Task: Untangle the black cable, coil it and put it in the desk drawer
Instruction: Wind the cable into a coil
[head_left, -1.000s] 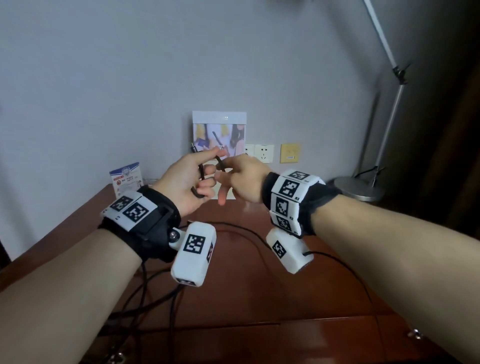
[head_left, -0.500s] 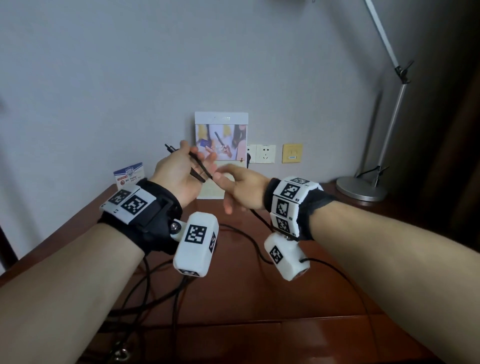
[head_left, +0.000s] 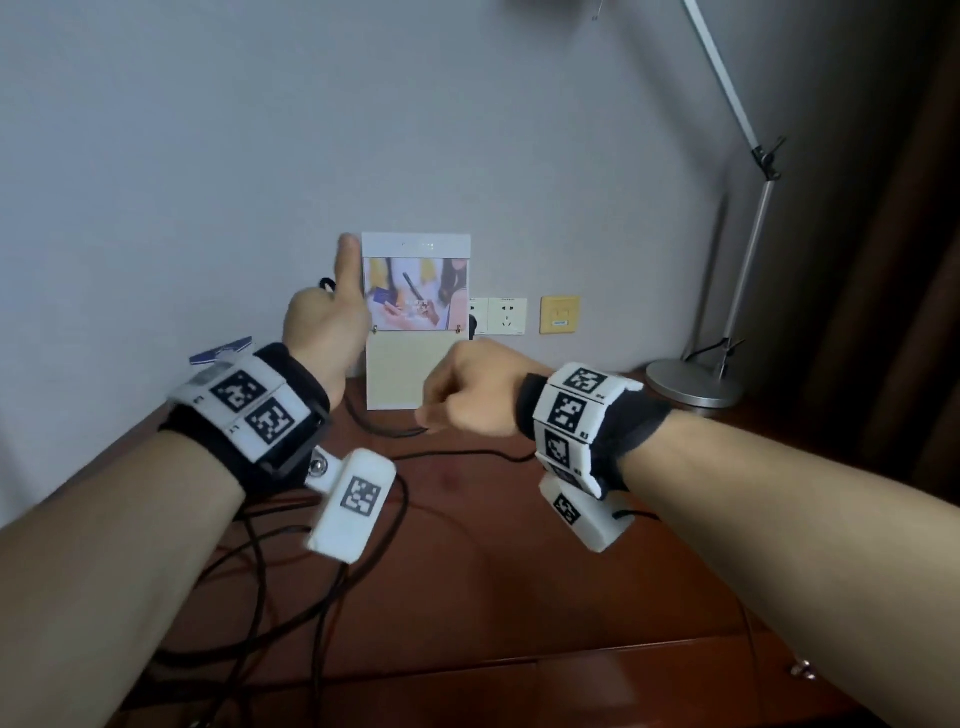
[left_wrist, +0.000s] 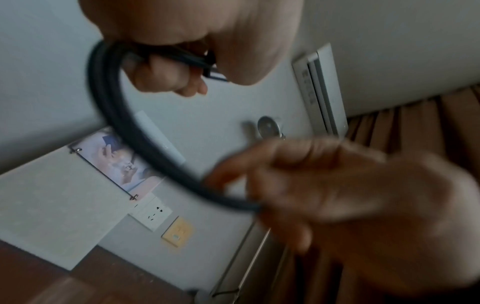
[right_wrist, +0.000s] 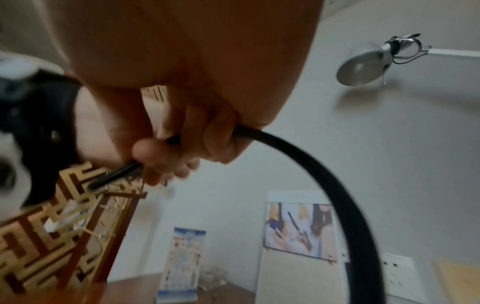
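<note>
Head view: left hand (head_left: 324, 332) up w/ thumb raised, right hand (head_left: 470, 392) fisted, cable (head_left: 384, 428) slung between, above desk (head_left: 519, 597). L wrist: fingers curled round cable. R wrist: same. Risk, imo: loose slack kinks; drawer (head_left: 415, 691) not yet opened.

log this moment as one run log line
phase: untangling | left hand: grips black cable | right hand: grips same cable | cable: slack on desk | coiled: no | drawer: not in view
</note>
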